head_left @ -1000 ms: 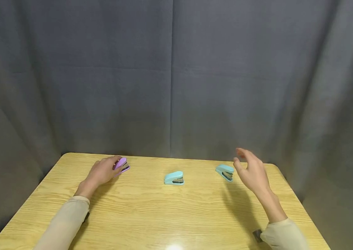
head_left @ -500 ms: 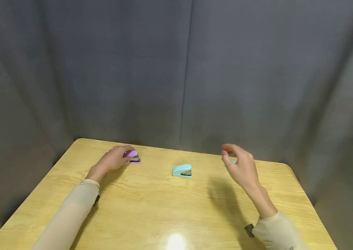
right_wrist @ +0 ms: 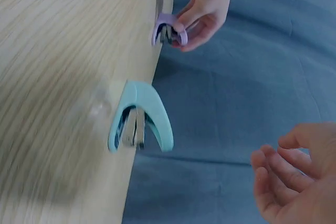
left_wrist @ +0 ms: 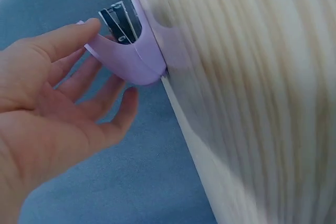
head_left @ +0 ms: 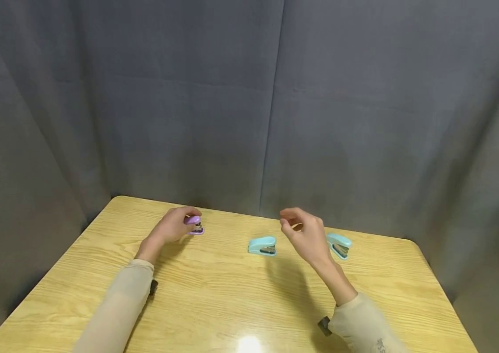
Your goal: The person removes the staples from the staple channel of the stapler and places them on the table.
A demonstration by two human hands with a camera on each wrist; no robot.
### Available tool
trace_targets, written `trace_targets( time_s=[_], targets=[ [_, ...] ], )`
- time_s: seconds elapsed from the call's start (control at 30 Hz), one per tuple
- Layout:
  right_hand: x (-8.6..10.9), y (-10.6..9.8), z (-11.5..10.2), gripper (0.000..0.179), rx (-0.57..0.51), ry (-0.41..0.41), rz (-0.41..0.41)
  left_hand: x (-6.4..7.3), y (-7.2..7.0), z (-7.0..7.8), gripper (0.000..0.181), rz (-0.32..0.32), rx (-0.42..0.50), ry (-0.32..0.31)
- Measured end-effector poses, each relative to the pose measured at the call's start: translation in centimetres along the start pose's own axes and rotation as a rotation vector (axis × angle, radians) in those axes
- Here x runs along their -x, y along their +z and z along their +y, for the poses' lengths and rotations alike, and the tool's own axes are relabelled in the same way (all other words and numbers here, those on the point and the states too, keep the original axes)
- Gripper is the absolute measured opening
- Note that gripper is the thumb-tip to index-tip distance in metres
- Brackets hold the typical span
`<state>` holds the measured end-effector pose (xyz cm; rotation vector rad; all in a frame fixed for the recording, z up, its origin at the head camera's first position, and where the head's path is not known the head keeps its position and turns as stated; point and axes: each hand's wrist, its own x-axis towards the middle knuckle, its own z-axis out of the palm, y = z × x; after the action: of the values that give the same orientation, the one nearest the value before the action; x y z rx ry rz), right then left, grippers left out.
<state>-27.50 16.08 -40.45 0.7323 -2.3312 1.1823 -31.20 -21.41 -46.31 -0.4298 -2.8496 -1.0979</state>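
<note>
My left hand [head_left: 170, 226] holds the purple stapler [head_left: 193, 220] at the table's far left, thumb and fingers about its upper arm. In the left wrist view the base of the purple stapler [left_wrist: 134, 61] sits on the wood. My right hand [head_left: 308, 235] hovers above the table with loosely curled fingers and nothing in them. It is between two light blue staplers: the middle stapler [head_left: 258, 244] lies to its left, the right stapler [head_left: 338, 241] to its right behind the wrist. The right wrist view shows a light blue stapler [right_wrist: 140, 95] apart from the right hand [right_wrist: 302, 182].
A light wooden table [head_left: 214, 299] with rounded far corners bears the staplers. Dark grey curtains [head_left: 187, 98] hang close behind it and at both sides. Each light-coloured sleeve [head_left: 118, 299] has a dark device [head_left: 325, 325] near the wrist.
My right hand has moved left, from beside the right stapler towards the middle one. The left hand stays on the purple stapler, which has turned slightly. The head view has shifted.
</note>
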Motion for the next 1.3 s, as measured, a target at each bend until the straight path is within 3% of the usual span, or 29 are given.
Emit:
trace_targets(
  time_s=[0.3,0.47,0.6,0.77,1.0,1.17,1.3],
  targets=[
    [-1.7,2.8,-1.1,0.016,-0.123,0.087,-0.113,0.5,0.6,1.4,0.036,0.011,-0.109,-0.011],
    [-2.6,5.0,-1.4,0.013,-0.161,0.091,-0.150,0.4,0.8,1.9,0.035,0.026,-0.105,-0.013],
    [-2.9,7.0,-1.1,0.011,-0.165,0.104,-0.179,0.2,1.4,2.3,0.034,0.041,-0.120,-0.023],
    [-3.1,9.4,-0.4,0.010,-0.153,0.188,-0.206,0.1,2.0,3.0,0.029,0.027,-0.159,-0.023],
    [-3.5,13.4,0.6,0.008,-0.112,0.241,-0.285,0.0,2.4,3.7,0.025,0.059,-0.142,-0.061],
    [-3.7,15.9,1.2,0.008,-0.135,0.283,-0.330,0.0,2.8,4.0,0.020,0.069,-0.126,-0.051],
    [-3.6,17.2,1.5,0.018,-0.168,0.340,-0.370,-0.1,3.1,3.9,0.018,0.066,-0.132,-0.028]
  ],
)
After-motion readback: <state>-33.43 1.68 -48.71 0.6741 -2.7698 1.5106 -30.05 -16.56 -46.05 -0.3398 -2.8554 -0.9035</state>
